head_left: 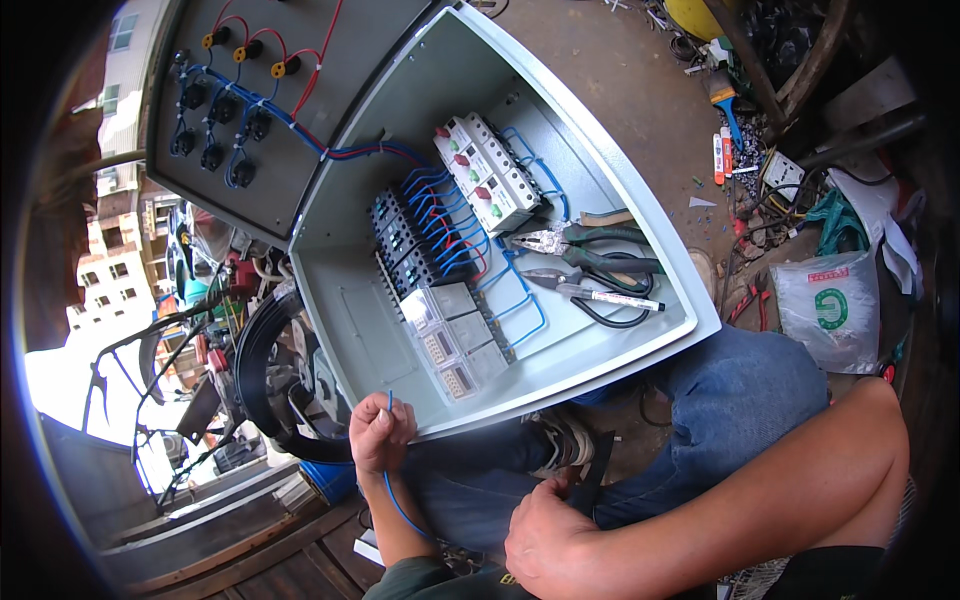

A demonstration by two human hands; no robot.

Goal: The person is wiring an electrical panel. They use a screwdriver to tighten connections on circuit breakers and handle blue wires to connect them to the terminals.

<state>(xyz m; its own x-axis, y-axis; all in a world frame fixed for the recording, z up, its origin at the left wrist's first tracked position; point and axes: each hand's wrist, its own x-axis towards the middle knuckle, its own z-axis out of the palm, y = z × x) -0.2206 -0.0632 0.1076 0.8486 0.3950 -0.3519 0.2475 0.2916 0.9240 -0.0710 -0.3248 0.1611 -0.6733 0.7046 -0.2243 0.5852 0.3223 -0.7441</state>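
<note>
My left hand [381, 432] is closed at the near left corner of a pale grey electrical enclosure [590, 365], pinching a blue wire [398, 503] whose lower end curves down along my forearm. Over my lap my right hand [545, 530] is curled closed; a dark strip-like thing shows just beyond it, and I cannot make out what the fingers hold. Inside the enclosure sit black contactors [412, 240] with blue and red wires, white breakers [487, 175] with red and green buttons, and clear-cased relays [452, 340]. Pliers [605, 235], cutters [590, 280] and a marker pen [612, 298] lie beside them.
The enclosure's door [290, 110] hangs open at the far left, wired to its switches. To the right on the floor are a paintbrush [727, 105], red-handled pliers [748, 300], a plastic bag [825, 312] and scraps. A black wheel-like ring [262, 375] stands at left.
</note>
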